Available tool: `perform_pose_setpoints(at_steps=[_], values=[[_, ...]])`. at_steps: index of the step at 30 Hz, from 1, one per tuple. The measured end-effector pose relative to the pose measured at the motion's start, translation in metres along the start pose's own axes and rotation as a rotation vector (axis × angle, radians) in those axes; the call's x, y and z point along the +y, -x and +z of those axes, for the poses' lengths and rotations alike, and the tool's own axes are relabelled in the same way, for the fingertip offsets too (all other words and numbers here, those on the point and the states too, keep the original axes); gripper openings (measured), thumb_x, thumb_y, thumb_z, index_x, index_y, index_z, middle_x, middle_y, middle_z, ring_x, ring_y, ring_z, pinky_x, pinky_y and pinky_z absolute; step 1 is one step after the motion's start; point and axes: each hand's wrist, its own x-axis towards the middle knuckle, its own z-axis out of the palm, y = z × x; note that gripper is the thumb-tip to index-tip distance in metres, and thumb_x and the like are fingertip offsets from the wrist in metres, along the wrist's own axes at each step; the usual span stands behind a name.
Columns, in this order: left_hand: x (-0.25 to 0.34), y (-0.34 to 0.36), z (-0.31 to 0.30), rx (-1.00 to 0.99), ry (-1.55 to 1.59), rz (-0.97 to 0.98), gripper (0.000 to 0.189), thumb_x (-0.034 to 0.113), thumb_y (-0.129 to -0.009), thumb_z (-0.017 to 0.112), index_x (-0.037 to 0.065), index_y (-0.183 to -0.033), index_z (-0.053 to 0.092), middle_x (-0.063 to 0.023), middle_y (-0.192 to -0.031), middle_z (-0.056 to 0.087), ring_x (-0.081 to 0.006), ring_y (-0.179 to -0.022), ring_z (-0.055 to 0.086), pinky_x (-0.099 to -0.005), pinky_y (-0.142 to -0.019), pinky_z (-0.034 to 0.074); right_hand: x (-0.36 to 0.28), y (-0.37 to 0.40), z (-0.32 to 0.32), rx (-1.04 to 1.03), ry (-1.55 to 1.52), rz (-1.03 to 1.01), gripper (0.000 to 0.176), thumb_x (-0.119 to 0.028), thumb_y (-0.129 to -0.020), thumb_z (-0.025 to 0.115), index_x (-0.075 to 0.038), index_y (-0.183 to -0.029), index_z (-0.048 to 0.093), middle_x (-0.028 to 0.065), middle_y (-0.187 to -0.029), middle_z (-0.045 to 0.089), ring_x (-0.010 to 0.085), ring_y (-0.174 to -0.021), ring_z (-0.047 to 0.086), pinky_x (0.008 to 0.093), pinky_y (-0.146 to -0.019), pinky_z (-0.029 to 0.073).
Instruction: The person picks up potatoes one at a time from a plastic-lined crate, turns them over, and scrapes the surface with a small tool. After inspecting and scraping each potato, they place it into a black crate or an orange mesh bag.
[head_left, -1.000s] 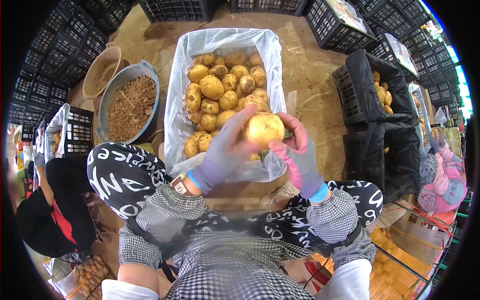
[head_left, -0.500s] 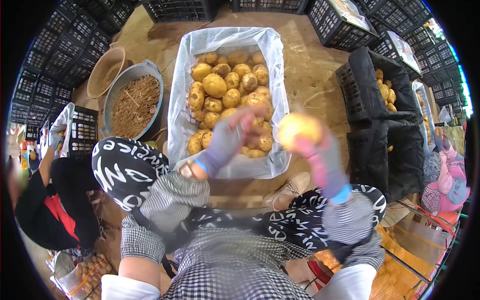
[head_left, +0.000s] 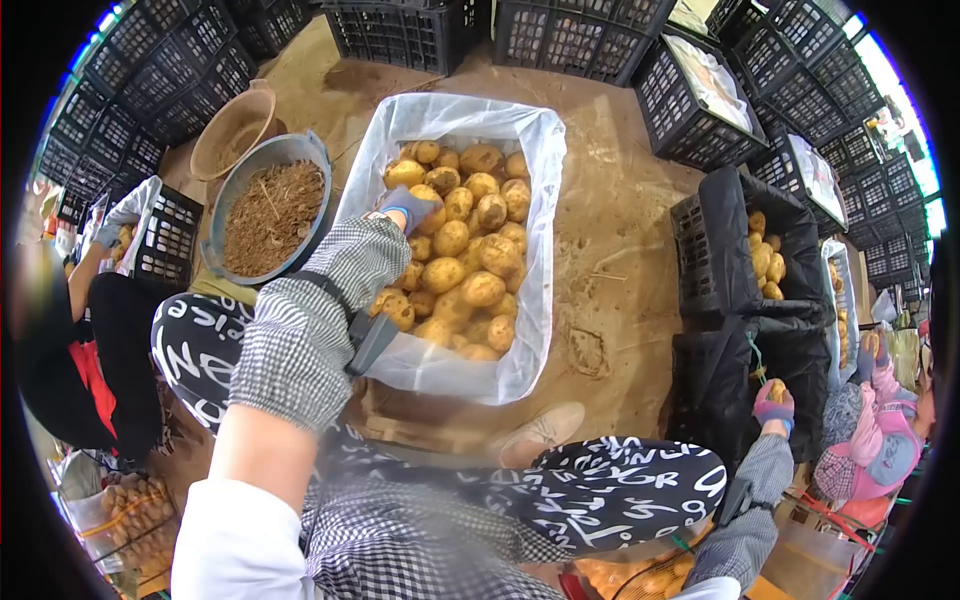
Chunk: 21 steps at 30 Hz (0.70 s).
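Observation:
My left hand (head_left: pixel 402 206), in a grey-purple glove, reaches to the left side of the crate lined with clear plastic (head_left: pixel 545 250). Its fingers curl round a yellow potato (head_left: pixel 430 212) among many soil-marked potatoes. Out to the far right is my right hand (head_left: pixel 774 410), in a pink and grey glove, closed on a potato (head_left: pixel 777 391) whose tip shows above the fingers. It is at the near black-lined crate (head_left: pixel 705 385), over its right side. The inside of that crate is mostly dark.
A second black-lined crate (head_left: pixel 695 240) behind it holds several potatoes. Left of the plastic-lined crate stand a blue basin (head_left: pixel 325 165) of soil and debris and a tan basin (head_left: pixel 262 105). Stacked black crates (head_left: pixel 580 40) line the back. Other people sit at both sides.
My right hand has swung right from beside the plastic-lined crate to the near black-lined crate, holding a potato. My left hand has moved farther up and left and closed on a potato.

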Motion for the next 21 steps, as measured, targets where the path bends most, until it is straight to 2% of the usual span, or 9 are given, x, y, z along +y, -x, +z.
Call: perform_pose_setpoints(at_steps=[3, 6, 8, 9, 12, 15, 16, 18, 21], values=[[0.006, -0.003, -0.008, -0.122, 0.150, -0.054, 0.096, 0.048, -0.068, 0.083, -0.003, -0.138, 0.043, -0.0242, -0.128, 0.055, -0.0331, -0.114, 0.055, -0.0386, -0.096, 0.045, 0.027, 0.082, 0.056, -0.265, 0.069, -0.041, 0.035, -0.018, -0.095, 0.054, -0.004, -0.127, 0.055, 0.0090, -0.125, 0.059, 0.0270, -0.120, 0.054, 0.0423, -0.099, 0.048], [-0.007, 0.011, -0.008, -0.127, 0.357, -0.004, 0.094, 0.043, -0.063, 0.088, -0.001, -0.134, 0.046, -0.0244, -0.128, 0.055, -0.0337, -0.120, 0.054, -0.0391, -0.102, 0.043, 0.085, 0.224, 0.123, -0.599, 0.255, -0.043, 0.043, -0.012, -0.097, 0.053, -0.006, -0.139, 0.049, 0.0110, -0.139, 0.051, 0.0281, -0.133, 0.044, 0.0455, -0.113, 0.036], [-0.011, 0.039, -0.009, 0.010, 0.326, 0.049, 0.090, 0.043, -0.061, 0.089, -0.001, -0.129, 0.047, -0.0221, -0.118, 0.059, -0.0338, -0.113, 0.056, -0.0402, -0.099, 0.044, 0.121, 0.297, 0.156, -0.819, 0.363, 0.037, 0.046, -0.010, -0.097, 0.053, -0.007, -0.142, 0.045, 0.0096, -0.146, 0.044, 0.0251, -0.137, 0.039, 0.0449, -0.113, 0.036], [-0.020, 0.039, 0.000, 0.136, 0.385, 0.103, 0.086, 0.035, -0.060, 0.091, 0.001, -0.124, 0.046, -0.0159, -0.102, 0.061, -0.0257, -0.089, 0.062, -0.0352, -0.079, 0.052, 0.141, 0.324, 0.166, -0.927, 0.389, 0.069, 0.047, -0.011, -0.096, 0.054, -0.006, -0.141, 0.045, 0.0116, -0.144, 0.045, 0.0268, -0.135, 0.042, 0.0458, -0.112, 0.036], [0.026, 0.098, -0.068, -0.235, 0.681, -0.071, 0.082, 0.026, -0.063, 0.091, 0.004, -0.125, 0.042, -0.0100, -0.094, 0.061, -0.0136, -0.070, 0.060, -0.0261, -0.056, 0.049, 0.213, 0.384, 0.179, -1.199, 0.454, 0.147, 0.046, -0.013, -0.095, 0.055, -0.004, -0.140, 0.046, 0.0132, -0.135, 0.053, 0.0287, -0.123, 0.053, 0.0467, -0.107, 0.042], [0.047, 0.153, -0.109, -0.248, 0.852, 0.358, 0.074, 0.016, -0.066, 0.089, 0.005, -0.122, 0.041, -0.0052, -0.089, 0.061, -0.0044, -0.060, 0.055, -0.0191, -0.044, 0.038, 0.293, 0.401, 0.162, -1.304, 0.521, 0.318, 0.046, -0.020, -0.097, 0.055, -0.005, -0.140, 0.046, 0.0107, -0.130, 0.057, 0.0251, -0.112, 0.060, 0.0422, -0.095, 0.050], [0.053, 0.173, -0.126, -0.396, 0.934, 0.387, 0.071, 0.012, -0.068, 0.088, 0.006, -0.120, 0.041, -0.0052, -0.097, 0.060, -0.0084, -0.073, 0.060, -0.0211, -0.056, 0.048, 0.320, 0.402, 0.154, -1.338, 0.545, 0.378, 0.049, -0.024, -0.097, 0.057, -0.007, -0.141, 0.045, 0.0098, -0.129, 0.057, 0.0221, -0.111, 0.060, 0.0401, -0.090, 0.053], [0.070, 0.206, -0.140, -0.390, 1.053, 0.642, 0.070, 0.010, -0.067, 0.088, 0.008, -0.119, 0.042, -0.0095, -0.114, 0.056, -0.0154, -0.099, 0.060, -0.0275, -0.082, 0.052, 0.342, 0.452, 0.156, -1.187, 0.674, 0.626, 0.053, -0.033, -0.096, 0.059, -0.007, -0.140, 0.044, 0.0099, -0.130, 0.056, 0.0216, -0.109, 0.060, 0.0369, -0.086, 0.053], [0.064, 0.228, -0.135, -0.221, 0.768, 0.926, 0.073, 0.011, -0.067, 0.088, 0.007, -0.124, 0.043, -0.0131, -0.127, 0.049, -0.0221, -0.121, 0.051, -0.0345, -0.104, 0.043, 0.370, 0.469, 0.142, -1.314, 0.551, 0.764, 0.058, -0.036, -0.095, 0.062, -0.006, -0.141, 0.042, 0.0097, -0.130, 0.056, 0.0210, -0.113, 0.059, 0.0356, -0.087, 0.054]])
